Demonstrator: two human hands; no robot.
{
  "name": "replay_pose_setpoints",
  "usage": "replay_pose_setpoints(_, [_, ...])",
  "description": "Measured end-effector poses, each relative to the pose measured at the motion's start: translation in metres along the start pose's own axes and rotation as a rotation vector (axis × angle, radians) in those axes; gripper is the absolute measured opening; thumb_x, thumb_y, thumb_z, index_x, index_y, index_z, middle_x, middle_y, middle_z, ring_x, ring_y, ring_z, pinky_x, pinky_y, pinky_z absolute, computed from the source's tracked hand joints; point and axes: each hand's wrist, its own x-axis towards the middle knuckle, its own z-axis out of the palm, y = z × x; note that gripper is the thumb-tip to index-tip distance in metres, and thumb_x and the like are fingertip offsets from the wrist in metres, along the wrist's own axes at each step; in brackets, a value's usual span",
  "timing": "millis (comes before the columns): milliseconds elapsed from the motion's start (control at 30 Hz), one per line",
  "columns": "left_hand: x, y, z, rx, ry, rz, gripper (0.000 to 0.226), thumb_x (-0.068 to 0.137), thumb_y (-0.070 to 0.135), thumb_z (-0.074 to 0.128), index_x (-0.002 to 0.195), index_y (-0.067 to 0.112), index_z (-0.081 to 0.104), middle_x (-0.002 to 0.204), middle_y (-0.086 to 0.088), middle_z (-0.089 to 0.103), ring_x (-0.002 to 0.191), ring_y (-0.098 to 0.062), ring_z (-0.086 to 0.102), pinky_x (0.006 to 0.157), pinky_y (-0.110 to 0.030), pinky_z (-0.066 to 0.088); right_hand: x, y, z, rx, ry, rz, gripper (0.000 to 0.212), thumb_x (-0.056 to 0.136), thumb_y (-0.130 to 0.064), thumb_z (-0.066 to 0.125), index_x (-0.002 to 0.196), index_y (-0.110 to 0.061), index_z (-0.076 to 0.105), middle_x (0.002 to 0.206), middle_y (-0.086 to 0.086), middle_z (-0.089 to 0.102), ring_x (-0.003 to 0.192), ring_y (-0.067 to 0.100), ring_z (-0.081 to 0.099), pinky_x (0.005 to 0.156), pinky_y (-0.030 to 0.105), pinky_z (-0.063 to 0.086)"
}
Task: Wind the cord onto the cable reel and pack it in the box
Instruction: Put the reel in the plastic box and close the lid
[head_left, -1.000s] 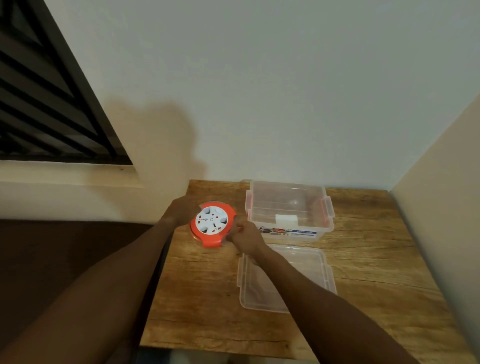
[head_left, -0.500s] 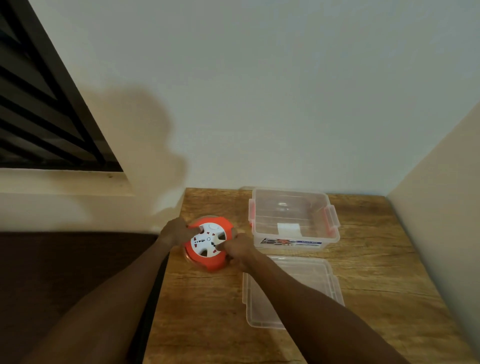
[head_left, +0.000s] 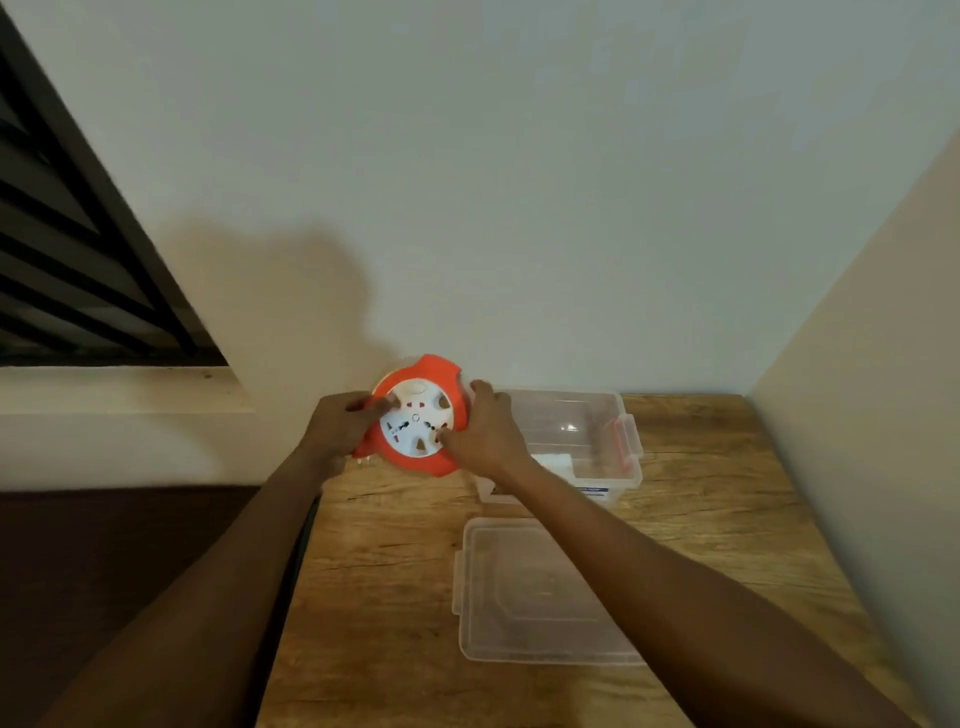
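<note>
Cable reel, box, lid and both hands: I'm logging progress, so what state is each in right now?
cable reel: held up off the table, socket face toward the camera
box: open, empty
lid: off, flat on the table
left hand: gripping the reel
right hand: gripping the reel

A round orange plastic cable reel (head_left: 418, 422) with a white socket face is held raised above the table's far left corner, its face tilted toward the camera. Just to its right stands a clear, open rectangular plastic box (head_left: 582, 441) with orange-tinted latches. The box's clear flat lid (head_left: 540, 592) lies in front of it.
</note>
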Motion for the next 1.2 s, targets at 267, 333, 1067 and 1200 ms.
replay_pose_setpoints(267, [-0.001,0.056,0.12,0.163,-0.088,0.184,0.041,0.083,0.034,0.083,0.111,0.004,0.075,0.103,-0.012,0.078,0.075,-0.025,0.071,0.064,-0.034,0.059,-0.009,0.066,-0.118,0.038,0.212,0.139,0.053,0.083,-0.018,0.07,0.13,-0.013,0.046,0.113,0.006,0.064,0.096,0.021,0.062,0.079,0.037,0.056])
replay_pose_setpoints(333, [-0.005,0.055,0.146,0.237,-0.141,0.204,0.052,0.086,0.035,0.08,0.125,0.004,0.067,0.117,-0.007,0.073,0.089,-0.026,0.071,0.061,-0.03,0.057,-0.014,0.088,-0.131,-0.017,0.195,0.175,0.047,0.081,-0.019,0.071,0.122,-0.013,0.05,0.107,0.005,0.065,0.089,0.018,0.062,0.068,0.032,0.054])
replay_pose_setpoints(1067, [-0.016,-0.008,0.206,0.642,-0.197,0.152,0.023,0.098,0.031,0.065,0.11,0.012,0.062,0.108,-0.008,0.073,0.091,-0.022,0.07,0.076,-0.032,0.063,0.001,0.178,-0.102,-0.516,0.051,0.34,0.041,0.087,-0.053,0.059,0.118,-0.028,0.065,0.157,0.012,0.019,0.144,0.039,0.006,0.112,0.06,0.018])
replay_pose_setpoints(1200, [-0.015,-0.007,0.207,0.623,-0.182,0.143,0.02,0.098,0.031,0.065,0.108,0.014,0.059,0.109,-0.008,0.072,0.091,-0.021,0.07,0.075,-0.031,0.062,0.003,0.177,-0.099,-0.498,0.059,0.356,0.036,0.089,-0.048,0.06,0.119,-0.028,0.064,0.156,0.012,0.02,0.144,0.038,0.008,0.112,0.059,0.02])
